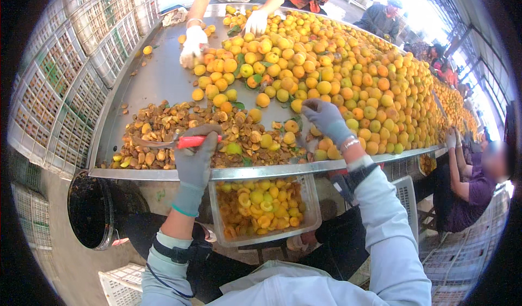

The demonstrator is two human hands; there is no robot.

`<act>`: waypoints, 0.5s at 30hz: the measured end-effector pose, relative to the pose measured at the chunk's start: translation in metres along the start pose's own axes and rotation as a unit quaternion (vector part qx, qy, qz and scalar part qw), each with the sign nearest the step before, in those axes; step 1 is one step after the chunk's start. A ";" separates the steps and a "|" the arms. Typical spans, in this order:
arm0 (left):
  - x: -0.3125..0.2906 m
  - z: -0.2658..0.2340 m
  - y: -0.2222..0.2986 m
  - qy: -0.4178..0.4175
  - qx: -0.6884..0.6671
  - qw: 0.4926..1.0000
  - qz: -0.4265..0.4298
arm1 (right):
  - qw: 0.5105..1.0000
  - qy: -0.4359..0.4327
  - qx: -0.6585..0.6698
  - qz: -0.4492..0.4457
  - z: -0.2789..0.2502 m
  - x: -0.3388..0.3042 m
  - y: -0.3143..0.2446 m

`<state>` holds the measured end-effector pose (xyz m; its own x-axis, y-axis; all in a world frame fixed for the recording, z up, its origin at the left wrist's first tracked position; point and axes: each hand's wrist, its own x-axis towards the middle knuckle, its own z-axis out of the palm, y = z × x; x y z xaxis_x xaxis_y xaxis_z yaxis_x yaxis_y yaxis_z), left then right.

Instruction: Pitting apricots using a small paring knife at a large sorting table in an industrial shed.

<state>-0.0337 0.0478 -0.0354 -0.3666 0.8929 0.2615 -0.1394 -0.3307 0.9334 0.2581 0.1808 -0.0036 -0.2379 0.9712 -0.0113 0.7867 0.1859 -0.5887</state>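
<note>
My left hand (194,156), in a grey glove, is closed around the red handle of a knife (198,141). Its blade points left over a heap of apricot pits and scraps (157,126) on the metal table. My right hand (325,122), gloved alike, is at the near edge of the large pile of whole apricots (348,72). Its fingers are curled together, with an apricot (296,106) just beside the tips; whatever they may hold is hidden. Below the table edge, between my knees, a clear plastic bin (266,236) contains halved apricots (269,203).
Across the metal table (163,69), a person's white-gloved hands (193,45) work at the pile. Crates (54,83) are stacked at left above a black bucket (89,213). A white crate (122,284) sits low left. A person in purple (470,183) is at right.
</note>
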 end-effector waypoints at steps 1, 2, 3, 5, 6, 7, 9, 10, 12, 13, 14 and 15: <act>0.000 0.001 -0.001 -0.005 -0.012 1.000 -0.018 | 0.994 0.021 -0.101 0.040 0.001 0.014 0.003; -0.001 0.002 -0.001 -0.010 -0.023 0.999 -0.037 | 0.974 0.048 -0.204 0.086 0.003 0.025 0.006; -0.001 0.003 -0.002 -0.017 -0.074 0.995 -0.066 | 0.960 0.056 -0.260 0.090 0.009 0.034 0.006; -0.002 0.006 -0.003 -0.018 -0.040 0.997 -0.061 | 0.950 0.033 -0.291 0.107 0.021 0.047 0.001; -0.002 0.007 -0.003 -0.029 -0.014 0.998 -0.060 | 0.937 0.014 -0.325 0.130 0.025 0.052 -0.002; -0.003 0.008 -0.003 -0.036 -0.025 0.997 -0.061 | 0.938 0.031 -0.325 0.121 0.030 0.056 -0.005; -0.004 0.010 -0.001 -0.038 -0.005 0.999 -0.039 | 0.943 0.030 -0.311 0.115 0.033 0.058 -0.009; -0.005 0.012 0.001 -0.050 -0.006 0.998 -0.032 | 0.945 0.018 -0.300 0.126 0.032 0.057 -0.010; -0.008 0.011 0.007 -0.036 0.052 0.997 -0.041 | 0.956 0.017 -0.268 0.117 0.029 0.050 -0.010; -0.011 0.012 0.010 -0.066 0.091 0.992 -0.057 | 0.995 -0.014 0.030 0.091 0.025 0.043 -0.010; -0.012 0.012 0.013 -0.081 0.134 0.983 -0.095 | 0.943 -0.046 0.325 0.060 0.024 0.036 -0.011; -0.018 0.015 0.016 -0.091 0.097 0.982 -0.133 | 0.826 -0.089 0.555 0.045 0.024 0.025 -0.012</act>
<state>-0.0157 0.0310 -0.0214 -0.1681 0.9854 0.0258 -0.0245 -0.0304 0.9992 0.2288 0.1995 -0.0157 -0.3640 0.9182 -0.1566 -0.1773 -0.2334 -0.9561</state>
